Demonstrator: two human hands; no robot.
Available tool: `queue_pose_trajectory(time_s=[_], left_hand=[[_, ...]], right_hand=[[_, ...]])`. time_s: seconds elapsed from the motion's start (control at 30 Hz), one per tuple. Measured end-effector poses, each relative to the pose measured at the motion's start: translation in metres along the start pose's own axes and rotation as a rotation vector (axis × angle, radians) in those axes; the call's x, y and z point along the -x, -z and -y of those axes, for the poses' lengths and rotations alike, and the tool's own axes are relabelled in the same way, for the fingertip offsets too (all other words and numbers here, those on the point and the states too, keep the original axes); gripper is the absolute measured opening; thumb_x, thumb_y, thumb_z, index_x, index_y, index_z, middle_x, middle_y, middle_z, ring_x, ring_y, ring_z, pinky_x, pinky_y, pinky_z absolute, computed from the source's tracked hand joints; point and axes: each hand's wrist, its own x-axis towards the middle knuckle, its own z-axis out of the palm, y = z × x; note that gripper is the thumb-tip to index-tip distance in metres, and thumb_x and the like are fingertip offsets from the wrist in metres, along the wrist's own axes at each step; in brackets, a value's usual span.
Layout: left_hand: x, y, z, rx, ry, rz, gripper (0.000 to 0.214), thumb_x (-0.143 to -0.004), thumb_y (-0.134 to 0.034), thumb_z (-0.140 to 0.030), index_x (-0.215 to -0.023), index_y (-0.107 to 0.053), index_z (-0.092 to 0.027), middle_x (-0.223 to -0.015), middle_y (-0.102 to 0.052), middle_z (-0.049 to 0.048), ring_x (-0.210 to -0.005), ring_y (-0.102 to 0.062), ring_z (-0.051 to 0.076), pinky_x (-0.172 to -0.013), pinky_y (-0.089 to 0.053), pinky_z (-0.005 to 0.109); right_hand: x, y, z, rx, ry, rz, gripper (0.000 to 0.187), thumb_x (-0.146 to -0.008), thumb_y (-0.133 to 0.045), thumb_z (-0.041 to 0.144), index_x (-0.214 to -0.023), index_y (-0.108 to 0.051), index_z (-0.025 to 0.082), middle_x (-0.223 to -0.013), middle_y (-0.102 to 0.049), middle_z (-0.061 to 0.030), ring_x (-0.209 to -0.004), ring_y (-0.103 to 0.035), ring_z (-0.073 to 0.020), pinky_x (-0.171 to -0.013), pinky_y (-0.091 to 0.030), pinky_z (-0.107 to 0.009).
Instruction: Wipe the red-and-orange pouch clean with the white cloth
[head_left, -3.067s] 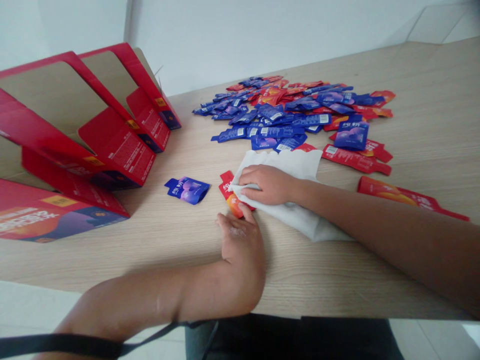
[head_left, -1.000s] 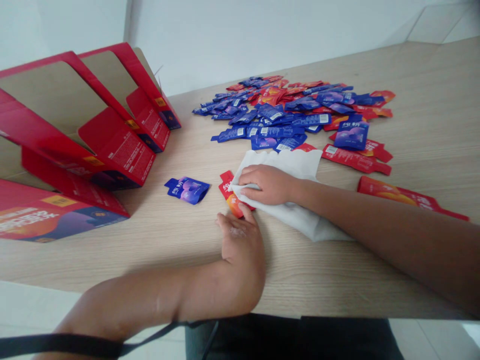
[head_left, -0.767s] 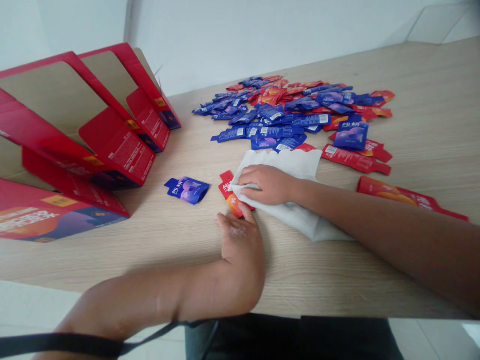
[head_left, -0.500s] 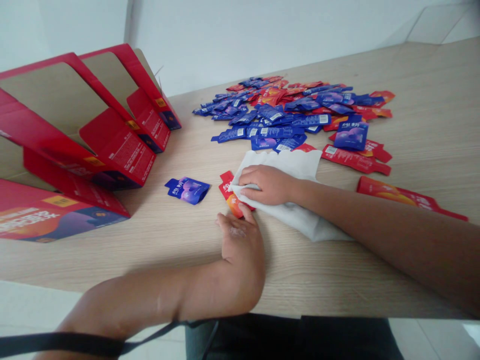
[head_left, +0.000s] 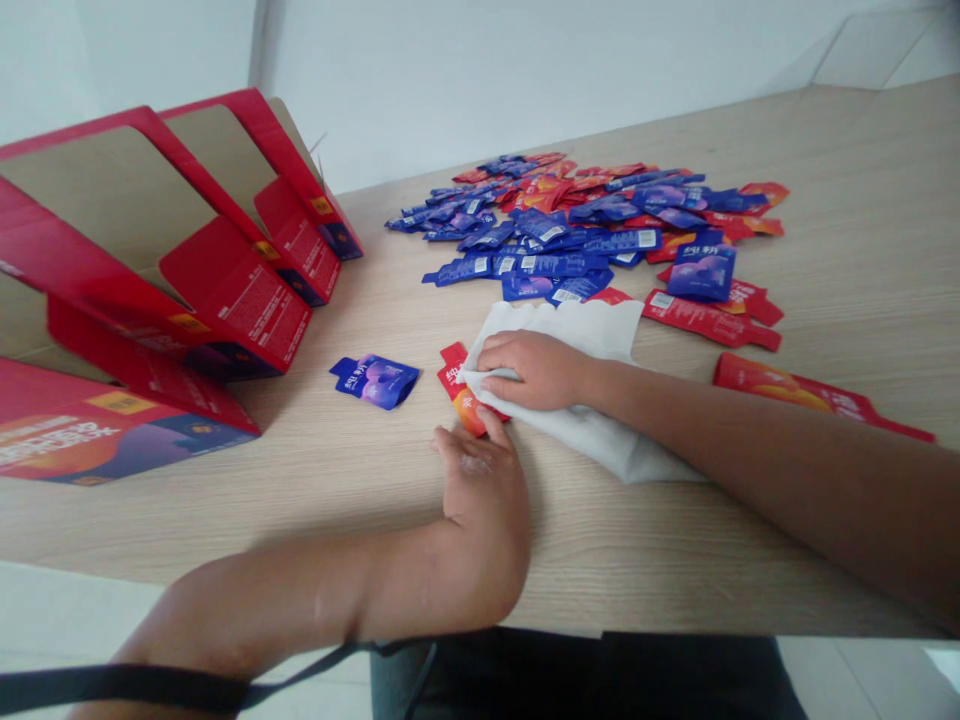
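Observation:
My right hand [head_left: 529,370] is closed on a whitish cloth [head_left: 600,335], pressing it over the right part of a small red pouch [head_left: 455,372] with orange print. My left hand [head_left: 484,470], bent at the wrist, is at the near end of that pouch, with a fingertip on its edge; its other fingers are partly hidden. A blue spouted pouch [head_left: 377,380] with purple print lies flat to the left, apart from both hands.
Several open red cartons [head_left: 225,290] stand at the left. A heap of blue and red pouches [head_left: 547,235] spreads along the back. Another red pouch [head_left: 795,392] lies beyond my right forearm. A white wall [head_left: 525,80] borders the wooden table [head_left: 315,480].

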Motion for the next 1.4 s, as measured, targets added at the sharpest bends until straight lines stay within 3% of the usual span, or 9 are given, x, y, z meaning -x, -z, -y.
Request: queue_pose_trajectory(time_s=[0.73, 1.4], left_hand=[[0.0017, -0.0024, -0.0005, 0.115, 0.028, -0.071, 0.052, -0.084, -0.024, 0.002, -0.130, -0.048, 0.002, -0.090, -0.072, 0.0224, -0.090, -0.069, 0.023, -0.097, -0.045, 0.043], [0.0024, -0.0047, -0.0012, 0.032, 0.015, -0.096, 0.052, -0.084, -0.025, 0.001, -0.131, -0.048, -0.002, -0.092, -0.072, 0.0213, -0.089, -0.069, 0.022, -0.096, -0.045, 0.041]], right_hand=[[0.0003, 0.0002, 0.0002, -0.010, 0.000, -0.001, 0.020, -0.086, -0.048, 0.024, -0.086, -0.065, 0.013, -0.089, -0.063, -0.0095, -0.082, -0.054, -0.0199, -0.078, -0.040, -0.032], [0.0001, 0.0000, 0.0000, -0.014, -0.001, -0.001, 0.020, -0.086, -0.048, 0.025, -0.086, -0.064, 0.013, -0.088, -0.062, -0.0094, -0.082, -0.054, -0.0197, -0.077, -0.040, -0.032]])
